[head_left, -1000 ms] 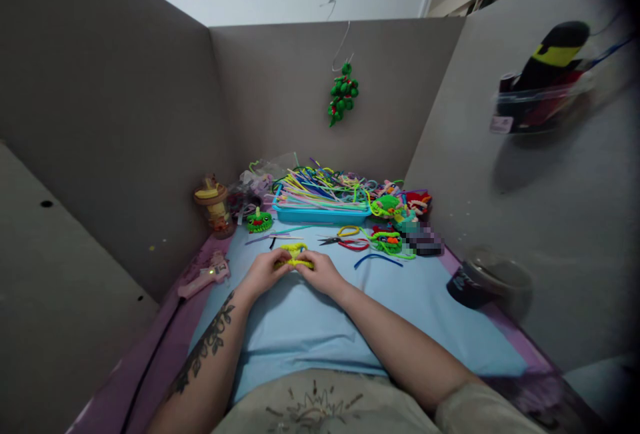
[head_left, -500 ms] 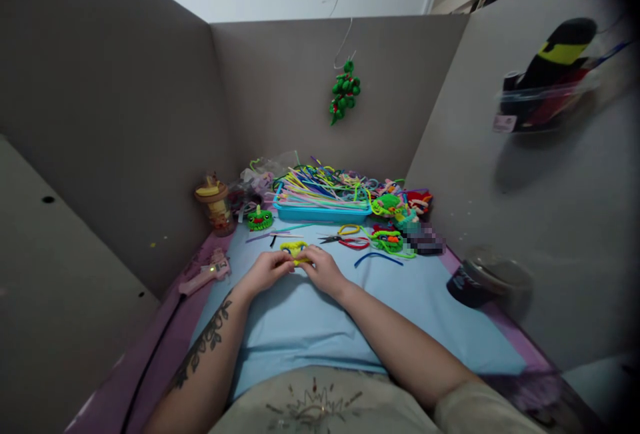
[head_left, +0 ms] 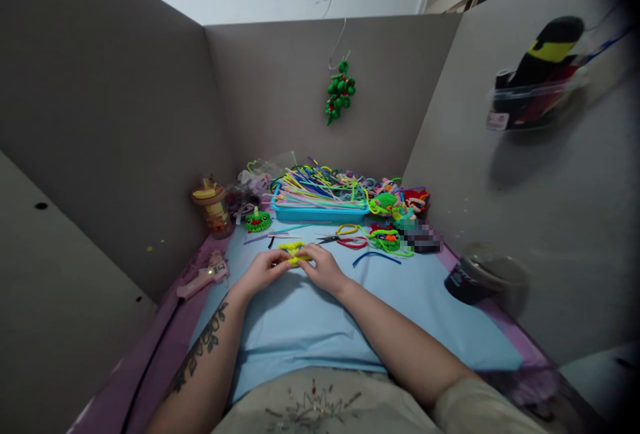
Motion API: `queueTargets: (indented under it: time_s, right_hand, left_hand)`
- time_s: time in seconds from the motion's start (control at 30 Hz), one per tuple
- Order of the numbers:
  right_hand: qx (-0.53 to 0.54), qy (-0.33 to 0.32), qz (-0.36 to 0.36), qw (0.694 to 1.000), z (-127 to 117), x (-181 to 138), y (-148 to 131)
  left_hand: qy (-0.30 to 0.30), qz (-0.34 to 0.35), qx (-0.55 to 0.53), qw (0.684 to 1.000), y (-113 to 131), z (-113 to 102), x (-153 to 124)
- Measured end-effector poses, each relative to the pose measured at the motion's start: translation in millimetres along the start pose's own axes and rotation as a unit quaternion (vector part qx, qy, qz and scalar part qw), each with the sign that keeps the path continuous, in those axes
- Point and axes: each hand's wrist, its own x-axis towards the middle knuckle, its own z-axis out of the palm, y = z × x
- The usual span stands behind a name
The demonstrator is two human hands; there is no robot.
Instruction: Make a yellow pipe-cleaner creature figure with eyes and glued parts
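Between my two hands is a small yellow pipe-cleaner piece (head_left: 293, 249), bent into a fuzzy shape with a little blue on it. My left hand (head_left: 266, 269) pinches its left side, thumb against fingers. On the right side, my right hand (head_left: 320, 266) grips it the same way. The fingertips cover part of the piece. Just beyond the hands lie scissors with red handles (head_left: 353, 243) and a yellow-handled tool (head_left: 347, 229). A loose blue pipe cleaner (head_left: 377, 256) rests to the right.
A blue tray (head_left: 320, 214) heaped with coloured pipe cleaners stands at the back. Left of it sit a green frog-like figure (head_left: 258, 221) and a lidded cup (head_left: 214, 206). A pink glue gun (head_left: 205, 277) lies at left, a dark tub (head_left: 465, 281) at right. Grey panels surround the table.
Both hands keep hold of the yellow piece; it appears slightly turned, with less blue showing. The whole view has shifted a little.
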Motion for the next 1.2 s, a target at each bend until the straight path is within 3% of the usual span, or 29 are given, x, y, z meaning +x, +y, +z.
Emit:
queueTargets:
  time_s: [0.2,0.37,0.6,0.83,1.03,1.2]
  right_hand:
    - [0.014,-0.007,0.125,0.992,5,0,3]
    - [0.002,-0.022,0.150,0.988,4,2,2]
    - [-0.013,0.011,0.083,0.996,2,1,-3]
    - [-0.069,-0.024,-0.044,0.996,-2,-3,2]
    - [-0.071,0.003,-0.040,0.997,-2,-3,6]
    - [-0.059,0.000,-0.048,0.997,-1,-3,7]
  left_hand:
    - [0.090,0.053,0.103,0.989,-4,3,0]
    - [0.107,0.071,0.122,0.984,-5,4,-1]
    - [0.097,0.027,0.050,0.994,9,5,-3]
    - [0.060,-0.066,-0.078,0.993,9,7,0]
    - [0.051,-0.083,-0.174,0.980,5,9,3]
    - [0.052,-0.062,-0.130,0.988,8,11,2]
